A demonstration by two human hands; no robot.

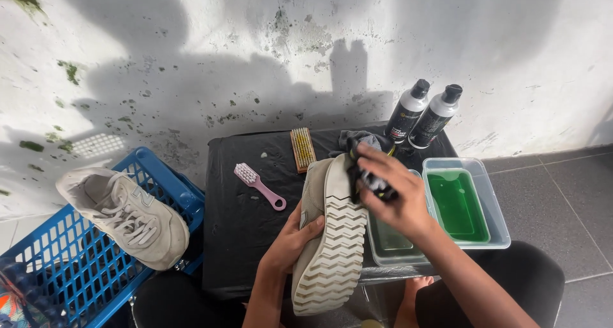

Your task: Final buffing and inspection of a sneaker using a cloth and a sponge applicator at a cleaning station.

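While the left hand [287, 238] clamps the beige sneaker [329, 238] sole-up over the black counter's [242, 194] near edge, its long axis runs toward the person. Nearer the heel, the right hand's [389, 197] grip pinches a dark cloth [357, 150] against the far end.

Low table [242, 238], black cover, set against wall. On it: pink brush [258, 185], left-centre; wooden brush [302, 149], bristles up, near back edge; dark cloth [357, 140] at back; 2 bottles [422, 114], black caps, upright, back right corner; 2 clear plastic tubs [495, 223] side by side at right, rt one w/ green liquid.
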